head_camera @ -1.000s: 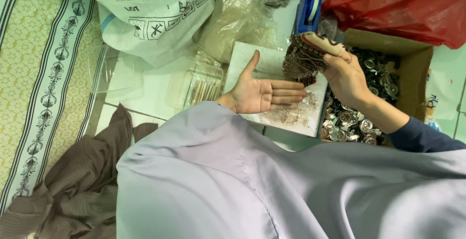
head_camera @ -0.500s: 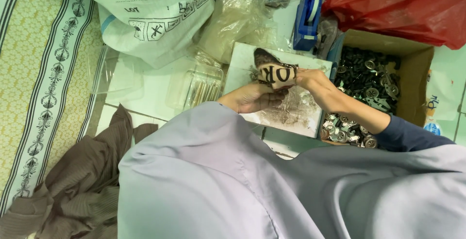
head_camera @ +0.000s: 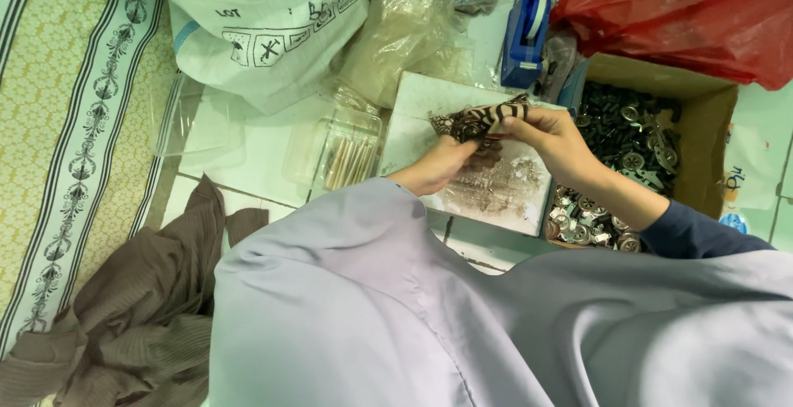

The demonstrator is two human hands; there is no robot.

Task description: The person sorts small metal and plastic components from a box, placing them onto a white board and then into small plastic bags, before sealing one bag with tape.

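Both hands meet over the white board (head_camera: 462, 138), my landmark here. Right hand (head_camera: 555, 141): grip pinched on the upper edge of a small patterned cloth piece (head_camera: 477, 122), brown with dark and pale stripes. Left hand (head_camera: 438, 166): fingers curled under the same piece from below, closed on it as far as I can see; fingertips partly hidden by the fabric.

Change noted: a second ago the left palm lay flat and open on the board while the right held the piece off toward the box; half a second ago the right brought it over the palm. Now both hands have it between them, just above the board's centre. I judge the piece has passed from carrying to two-handed working.

Right of the board: cardboard box (head_camera: 702, 97) of small metal parts, some silver, some dark. Left of the board: clear plastic container (head_camera: 343, 155) with pale sticks. Beyond the board: blue tape dispenser (head_camera: 526, 31), clear bags, white printed sack (head_camera: 256, 19), red plastic bag (head_camera: 686, 10). Near side: lavender garment (head_camera: 462, 316) covers my lower view; brown cloth (head_camera: 140, 308) heaped far left on the floor.
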